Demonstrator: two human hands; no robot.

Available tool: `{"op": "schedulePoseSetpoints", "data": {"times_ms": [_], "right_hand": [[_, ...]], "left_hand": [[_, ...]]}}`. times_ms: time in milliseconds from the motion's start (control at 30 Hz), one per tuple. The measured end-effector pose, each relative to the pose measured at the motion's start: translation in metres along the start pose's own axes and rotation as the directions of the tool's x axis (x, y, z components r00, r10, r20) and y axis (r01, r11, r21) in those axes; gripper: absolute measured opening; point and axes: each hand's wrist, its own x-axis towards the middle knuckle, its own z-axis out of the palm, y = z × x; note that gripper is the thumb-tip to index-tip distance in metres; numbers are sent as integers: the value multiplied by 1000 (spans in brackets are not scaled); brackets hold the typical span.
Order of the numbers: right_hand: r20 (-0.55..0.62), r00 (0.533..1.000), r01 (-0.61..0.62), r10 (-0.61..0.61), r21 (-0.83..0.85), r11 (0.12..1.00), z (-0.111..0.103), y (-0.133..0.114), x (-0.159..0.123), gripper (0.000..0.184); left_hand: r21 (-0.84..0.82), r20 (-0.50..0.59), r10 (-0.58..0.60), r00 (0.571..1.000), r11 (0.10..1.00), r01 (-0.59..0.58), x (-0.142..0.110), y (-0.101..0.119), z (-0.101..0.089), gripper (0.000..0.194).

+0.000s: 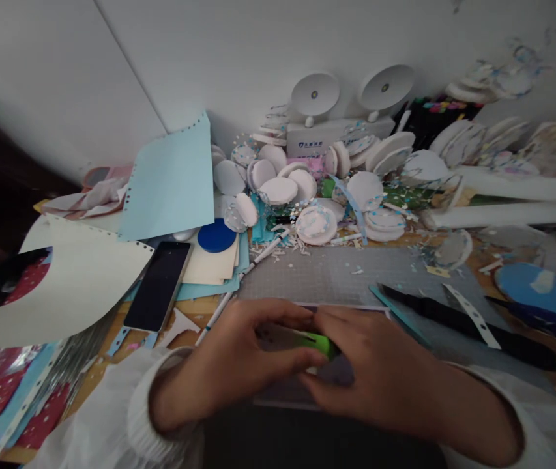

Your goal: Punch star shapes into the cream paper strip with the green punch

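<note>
My left hand (243,355) is closed round a small object (322,344) with a bright green end and a greyish body; its kind is unclear because my fingers cover much of it. My right hand (378,358) meets it from the other side, fingers and thumb curled about the green end. Both hands are close together at the front of the desk. Under them lies a flat, pale-edged rectangular thing (285,396), mostly hidden by my hands. Around it spreads a grey cutting mat (356,264) dotted with paper scraps.
A black craft knife (468,322) and a teal strip (399,316) lie to the right. A phone (159,286), a blue disc (216,236) and a light-blue punched sheet (170,182) are at left. Several white paper discs (278,189) pile up along the wall.
</note>
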Motion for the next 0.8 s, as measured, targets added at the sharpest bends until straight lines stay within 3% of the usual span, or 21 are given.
{"op": "schedulePoseSetpoints", "data": {"times_ms": [100,300,567,733,800], "right_hand": [[26,999,-40,39,20,999,-9,-2,0,19],[101,993,-73,63,92,993,-19,-4,2,20],[28,998,-68,62,284,956,-20,-4,-2,30],[182,982,-112,55,322,940,-21,-10,0,19],[187,981,-116,53,346,931,-20,-12,1,20]], "left_hand": [[89,-26,71,997,994,-69,-2,0,-5,17],[200,-106,218,970,960,-194,-7,3,-6,12],[289,-202,372,906,907,-307,-12,10,-5,9],[279,-232,397,888,902,-330,-14,11,-5,9],[251,-224,396,891,906,-340,-14,10,-3,9]]}}
